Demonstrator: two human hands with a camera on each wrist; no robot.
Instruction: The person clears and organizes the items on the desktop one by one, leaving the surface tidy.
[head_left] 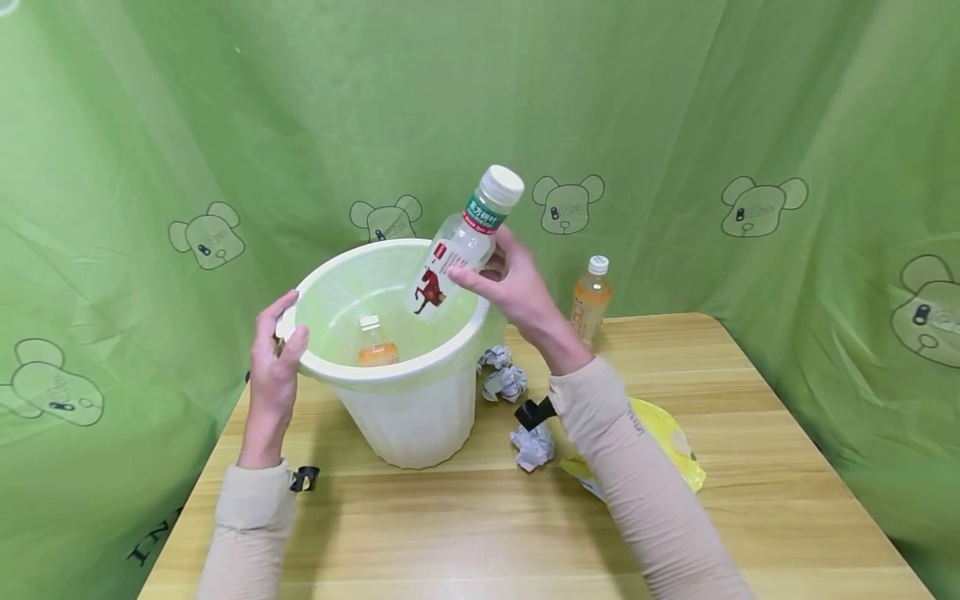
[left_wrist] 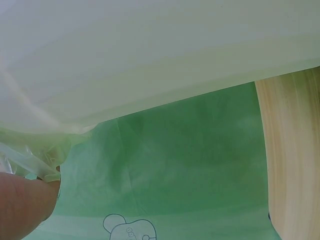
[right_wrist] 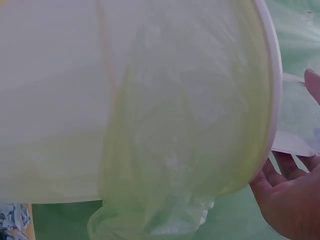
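A white bin [head_left: 408,417] lined with a pale green bag stands on the wooden table [head_left: 525,533]. My left hand [head_left: 276,354] grips its left rim. My right hand [head_left: 504,283] holds a clear empty bottle [head_left: 461,246] with a white cap, tilted over the bin's opening. Inside the bin lies a small bottle with orange liquid [head_left: 375,343]. The left wrist view shows the bin wall [left_wrist: 150,55] and a fingertip [left_wrist: 22,205] at the bag's edge. The right wrist view shows the bin's rim [right_wrist: 272,100], the bottle [right_wrist: 295,120] and my palm [right_wrist: 290,200].
An orange drink bottle [head_left: 590,300] stands upright at the table's back. Several crumpled paper balls [head_left: 504,382] lie right of the bin, another [head_left: 532,447] nearer me. A yellow packet [head_left: 675,450] lies under my right forearm. Green curtain surrounds the table.
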